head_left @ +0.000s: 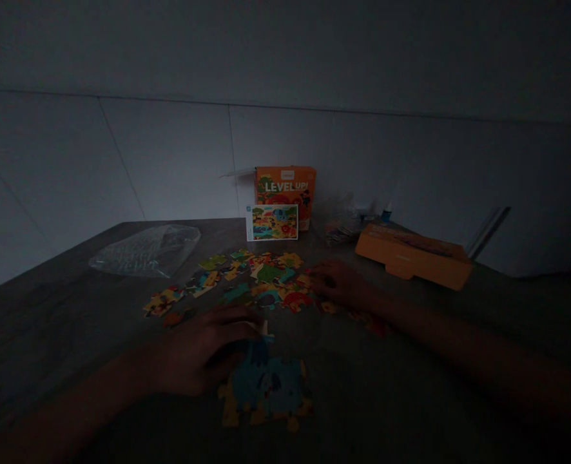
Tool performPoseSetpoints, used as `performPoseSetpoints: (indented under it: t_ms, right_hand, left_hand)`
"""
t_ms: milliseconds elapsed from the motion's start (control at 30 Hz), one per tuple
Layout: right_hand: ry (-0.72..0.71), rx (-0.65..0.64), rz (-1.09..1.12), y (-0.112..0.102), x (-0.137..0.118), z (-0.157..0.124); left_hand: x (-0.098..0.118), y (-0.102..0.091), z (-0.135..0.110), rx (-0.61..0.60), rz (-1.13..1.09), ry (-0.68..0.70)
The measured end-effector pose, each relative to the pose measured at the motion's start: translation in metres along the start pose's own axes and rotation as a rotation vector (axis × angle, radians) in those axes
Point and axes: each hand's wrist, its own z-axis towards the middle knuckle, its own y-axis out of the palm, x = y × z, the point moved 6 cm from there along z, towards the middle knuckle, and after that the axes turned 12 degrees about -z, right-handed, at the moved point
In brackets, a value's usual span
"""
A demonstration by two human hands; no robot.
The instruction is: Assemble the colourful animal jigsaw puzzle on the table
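Observation:
My left hand [208, 345] is closed at the fingertips on a puzzle piece [265, 327], which shows a pale edge. Just below it lies a joined patch of puzzle [270, 390] with a blue animal and yellow edges. My right hand [341, 283] rests at the right side of a heap of loose puzzle pieces [266, 274]. Its fingers are bent and apart over the pieces, with no held piece visible. The scene is very dark, so fingertip detail is hard to make out.
Behind the heap, a small picture card [273, 222] leans on an orange "LEVEL UP!" box [285, 180]. A clear plastic bag [147, 250] lies at left. An orange box part [414, 254] and another clear bag [341, 222] are at right. A pale wall backs the grey table [82, 309].

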Motion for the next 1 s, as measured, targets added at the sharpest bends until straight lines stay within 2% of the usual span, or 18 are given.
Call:
performPoseSetpoints:
  t_ms: [200,300,367,433,533,633,833,900,1000]
  right_hand:
    - [0.115,0.049,-0.099,-0.004,0.011,-0.002]
    - [0.108,0.087,-0.130,-0.007,0.009,-0.003]
    - [0.036,0.092,-0.122,-0.010,0.000,-0.005]
    - [-0.103,0.063,-0.095,-0.013,-0.018,-0.007]
    - [-0.369,-0.077,-0.037,-0.014,-0.051,-0.014]
    - [-0.460,-0.157,0.050,-0.016,-0.065,-0.017]
    - [-0.420,0.002,0.123,-0.022,-0.055,-0.018]
    - [-0.353,0.040,0.117,-0.021,-0.047,-0.014]
    - [-0.177,0.097,0.096,-0.017,-0.030,0.001]
  left_hand:
    - [0.003,-0.001,-0.002,0.021,-0.012,0.006]
    - [0.003,-0.002,-0.001,0.018,-0.015,0.007]
    - [0.003,-0.002,-0.001,0.014,-0.007,0.004]
    - [0.003,-0.002,-0.001,0.003,0.002,0.002]
    - [0.002,-0.001,-0.001,-0.008,0.001,-0.004]
    - [0.002,-0.001,-0.001,-0.001,-0.012,-0.013]
    - [0.005,-0.003,0.001,0.019,-0.030,0.010]
    - [0.005,-0.003,0.001,0.022,-0.031,0.013]
    - [0.005,-0.003,0.002,0.028,-0.039,0.025]
